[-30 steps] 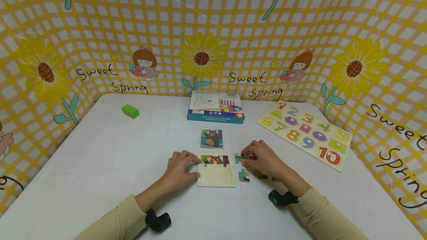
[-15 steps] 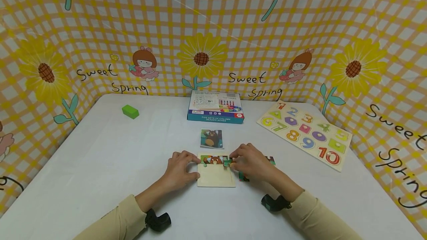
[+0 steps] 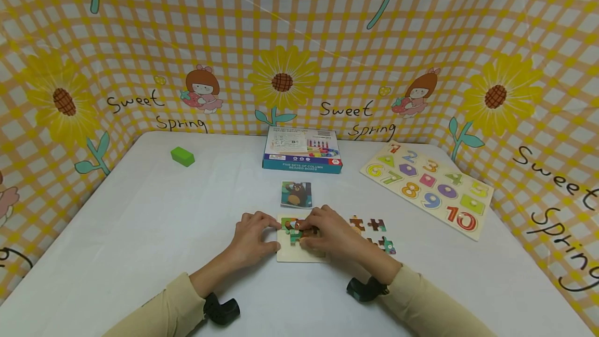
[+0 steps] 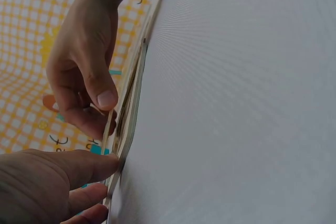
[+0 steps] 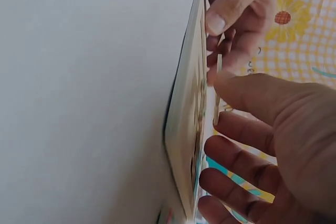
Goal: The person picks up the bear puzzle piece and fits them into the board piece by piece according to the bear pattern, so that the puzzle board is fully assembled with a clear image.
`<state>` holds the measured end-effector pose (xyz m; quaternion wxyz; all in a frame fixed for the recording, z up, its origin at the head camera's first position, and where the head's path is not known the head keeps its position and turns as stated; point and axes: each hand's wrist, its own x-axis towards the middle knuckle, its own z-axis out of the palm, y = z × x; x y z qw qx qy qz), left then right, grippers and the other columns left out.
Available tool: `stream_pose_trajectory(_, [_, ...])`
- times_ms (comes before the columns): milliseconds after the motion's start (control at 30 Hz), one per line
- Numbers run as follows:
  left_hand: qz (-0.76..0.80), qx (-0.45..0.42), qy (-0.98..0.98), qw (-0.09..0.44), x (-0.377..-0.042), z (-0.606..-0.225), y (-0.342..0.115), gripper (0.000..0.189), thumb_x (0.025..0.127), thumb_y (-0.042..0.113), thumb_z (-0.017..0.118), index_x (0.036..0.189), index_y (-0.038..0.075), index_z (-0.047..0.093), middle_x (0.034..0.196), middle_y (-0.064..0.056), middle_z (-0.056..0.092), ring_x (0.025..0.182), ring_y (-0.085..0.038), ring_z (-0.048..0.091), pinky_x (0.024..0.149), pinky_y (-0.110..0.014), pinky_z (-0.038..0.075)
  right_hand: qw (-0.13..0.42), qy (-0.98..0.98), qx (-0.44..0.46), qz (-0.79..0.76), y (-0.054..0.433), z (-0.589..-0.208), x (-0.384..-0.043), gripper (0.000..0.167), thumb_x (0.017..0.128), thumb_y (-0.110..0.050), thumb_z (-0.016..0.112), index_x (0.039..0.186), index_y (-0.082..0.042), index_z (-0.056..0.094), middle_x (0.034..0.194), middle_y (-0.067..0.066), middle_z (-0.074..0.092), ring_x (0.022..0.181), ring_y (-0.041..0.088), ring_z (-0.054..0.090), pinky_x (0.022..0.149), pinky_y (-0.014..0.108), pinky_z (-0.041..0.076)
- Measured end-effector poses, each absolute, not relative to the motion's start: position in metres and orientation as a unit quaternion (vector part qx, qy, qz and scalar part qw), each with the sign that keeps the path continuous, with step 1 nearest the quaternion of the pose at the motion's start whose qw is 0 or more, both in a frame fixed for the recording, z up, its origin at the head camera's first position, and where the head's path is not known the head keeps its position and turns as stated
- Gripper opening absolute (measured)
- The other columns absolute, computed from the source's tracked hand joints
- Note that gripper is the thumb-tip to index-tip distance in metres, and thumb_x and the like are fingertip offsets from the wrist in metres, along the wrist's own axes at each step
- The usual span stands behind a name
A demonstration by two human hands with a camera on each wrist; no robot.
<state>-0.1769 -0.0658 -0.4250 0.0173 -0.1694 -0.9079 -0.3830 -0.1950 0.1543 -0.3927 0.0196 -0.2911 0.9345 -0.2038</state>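
Note:
My right hand pinches a green-and-brown jigsaw piece between thumb and fingers, over the pale wooden puzzle tray. In the right wrist view the piece is seen edge-on, apart from the tray surface. A row of bear-picture pieces lies along the tray's far side, partly covered by that hand. My left hand holds the tray's left edge with thumb and fingers; the left wrist view shows its thumb against the rim. Several loose jigsaw pieces lie right of the tray, some hidden behind the right forearm.
A small bear picture lies just beyond the tray. Behind it sits a bead-set box. A number puzzle board lies at the right, a green block at the back left. Patterned cloth surrounds the white table.
My right hand has moved left from the loose pieces to over the tray, carrying the jigsaw piece. The left hand has stayed at the tray's edge.

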Motion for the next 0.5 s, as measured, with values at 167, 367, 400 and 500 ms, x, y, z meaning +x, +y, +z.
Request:
stream_pose_trajectory(167, [-0.382,-0.168,-0.909,0.017,-0.177,-0.426,-0.066,0.029,0.073,0.014,0.075,0.101,0.014,0.068,0.110,-0.004,0.059,0.106,-0.027,0.043,0.091,-0.053,0.030,0.017,0.935,-0.296,-0.196,0.147,-0.394,-0.196,0.024,0.078,-0.029,0.074,0.100,-0.017,0.072,0.097,-0.005,0.064,0.088,0.010,0.044,0.076,0.027,0.039])
stream_pose_trajectory(367, [-0.384,-0.171,-0.907,0.019,-0.177,-0.426,-0.066,0.029,0.073,0.014,0.076,0.101,0.013,0.068,0.109,-0.004,0.059,0.106,-0.028,0.043,0.090,-0.052,0.030,0.010,0.935,-0.302,-0.184,0.141,-0.396,-0.196,0.024,0.078,-0.030,0.075,0.098,-0.017,0.073,0.096,-0.004,0.064,0.088,0.011,0.044,0.078,0.029,0.039])
stream_pose_trajectory(400, [-0.384,-0.171,-0.907,0.019,-0.177,-0.426,-0.066,0.029,0.073,0.014,0.076,0.101,0.013,0.068,0.109,-0.004,0.059,0.106,-0.028,0.043,0.090,-0.053,0.030,0.009,0.935,-0.303,-0.184,0.140,-0.396,-0.197,0.024,0.078,-0.030,0.075,0.098,-0.017,0.073,0.096,-0.003,0.064,0.088,0.011,0.044,0.078,0.030,0.038])
stream_pose_trajectory(500, [-0.389,-0.167,-0.906,0.015,-0.177,-0.426,-0.065,0.030,0.073,0.014,0.076,0.101,0.014,0.068,0.110,-0.004,0.059,0.106,-0.027,0.043,0.092,-0.053,0.029,0.005,0.935,-0.304,-0.180,0.138,-0.396,-0.197,0.024,0.077,-0.030,0.075,0.098,-0.017,0.073,0.095,-0.003,0.064,0.087,0.011,0.043,0.077,0.030,0.038])
